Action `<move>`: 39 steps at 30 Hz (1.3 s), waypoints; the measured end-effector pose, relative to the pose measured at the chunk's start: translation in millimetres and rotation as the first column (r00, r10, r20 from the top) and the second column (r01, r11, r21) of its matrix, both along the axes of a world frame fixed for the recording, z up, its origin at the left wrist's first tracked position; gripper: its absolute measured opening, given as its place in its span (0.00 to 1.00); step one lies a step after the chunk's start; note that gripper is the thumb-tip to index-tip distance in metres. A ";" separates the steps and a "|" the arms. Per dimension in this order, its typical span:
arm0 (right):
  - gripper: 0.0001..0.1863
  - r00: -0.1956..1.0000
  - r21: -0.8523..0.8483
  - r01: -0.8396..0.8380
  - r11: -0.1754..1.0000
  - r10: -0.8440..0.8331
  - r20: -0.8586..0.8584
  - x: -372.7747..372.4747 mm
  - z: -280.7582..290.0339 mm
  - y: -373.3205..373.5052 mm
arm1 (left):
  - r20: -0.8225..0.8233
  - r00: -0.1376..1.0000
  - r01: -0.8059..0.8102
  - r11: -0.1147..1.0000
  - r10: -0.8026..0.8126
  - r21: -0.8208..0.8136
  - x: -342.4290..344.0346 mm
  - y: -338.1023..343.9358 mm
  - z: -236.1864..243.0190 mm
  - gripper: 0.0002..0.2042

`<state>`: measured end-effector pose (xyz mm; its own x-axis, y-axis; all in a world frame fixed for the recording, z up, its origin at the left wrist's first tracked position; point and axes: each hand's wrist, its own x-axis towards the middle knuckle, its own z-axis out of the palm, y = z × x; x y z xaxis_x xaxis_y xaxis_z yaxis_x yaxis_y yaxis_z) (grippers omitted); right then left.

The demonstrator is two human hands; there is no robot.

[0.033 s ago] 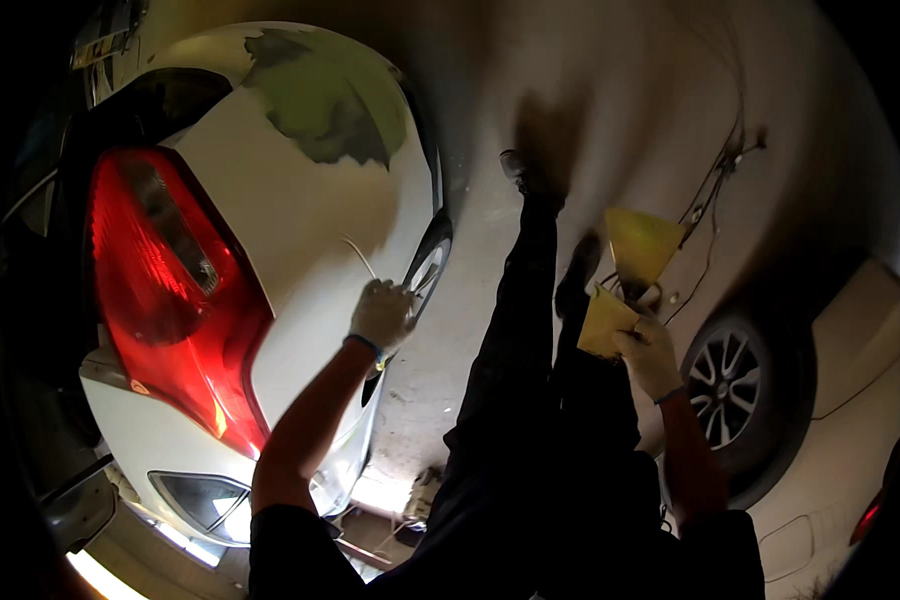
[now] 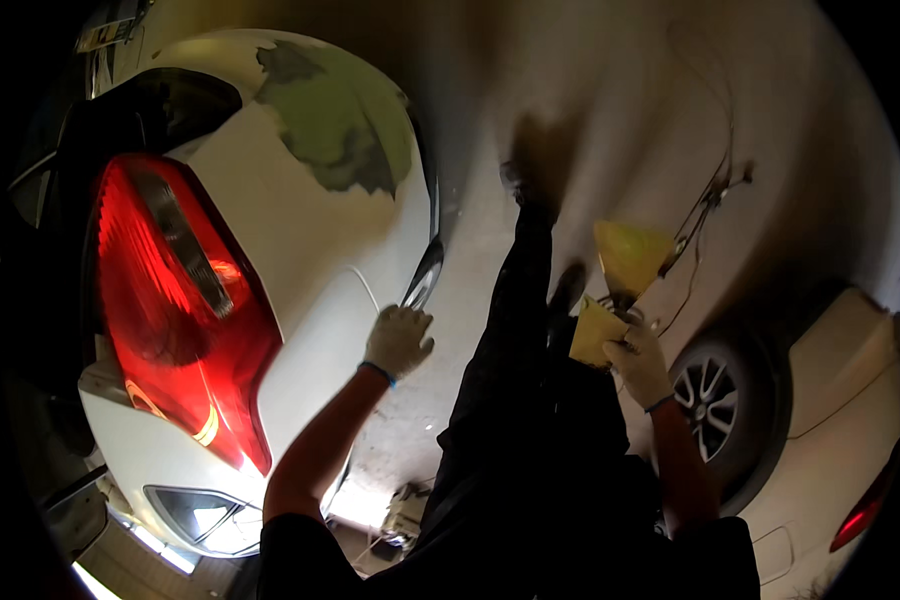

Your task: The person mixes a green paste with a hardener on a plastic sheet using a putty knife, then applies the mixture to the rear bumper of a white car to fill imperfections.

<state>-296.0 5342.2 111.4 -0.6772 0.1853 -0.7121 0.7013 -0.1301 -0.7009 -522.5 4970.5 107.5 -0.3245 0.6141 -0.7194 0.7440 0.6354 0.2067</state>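
My left hand point(image 2: 398, 342), in a pale work glove with a blue cuff, is beside the white car's rear side panel point(image 2: 315, 235), next to the wheel arch. Its fingers look loosely spread, with nothing visible in them; whether it touches the panel I cannot tell. A thin pale curved line point(image 2: 367, 288) shows on the panel just above that hand. My gloved right hand point(image 2: 638, 358) grips a yellow, flat, spreader-like plate point(image 2: 596, 333) with dark smears. Just beyond it, a second yellow wedge-shaped plate point(image 2: 632, 258) fans out, its narrow dark end near my fingers.
A green-grey patch point(image 2: 345, 130) with ragged edges covers part of the car body. The red tail light point(image 2: 185, 300) is at left. At right stands another car with a spoked wheel point(image 2: 710, 405). A dark cable point(image 2: 705, 205) lies on the floor beyond my right hand.
My left hand has shifted right and slightly down, its fingers now plainer to see. The view has moved a little; my right hand still holds the yellow plates.
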 end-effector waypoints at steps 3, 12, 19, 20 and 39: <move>0.17 0.978 0.181 -0.192 0.965 0.203 -0.045 -94.4 21.1 30.9 | 0.127 0.964 -0.241 0.969 0.232 0.062 -14.9 24.3 4.0 0.21; 0.15 0.920 0.153 -0.339 0.928 0.361 -0.151 -335.3 55.3 96.0 | 0.226 0.705 -0.703 0.705 0.673 0.094 -124.7 130.9 25.8 0.20; 0.16 0.829 0.137 -0.502 0.854 0.520 -0.204 -435.1 22.0 156.2 | -0.040 0.699 -0.708 0.699 0.714 0.102 -224.4 153.9 39.1 0.22; 0.16 0.834 0.115 -0.507 0.854 0.520 -0.182 -449.1 26.4 167.0 | -0.097 0.671 -0.717 0.677 0.735 0.168 -241.2 154.1 40.8 0.22; 0.12 0.467 0.391 -0.790 0.472 0.877 -0.115 -753.4 62.1 211.3 | -0.554 0.310 -0.930 0.367 0.773 -0.009 -439.7 145.3 39.8 0.40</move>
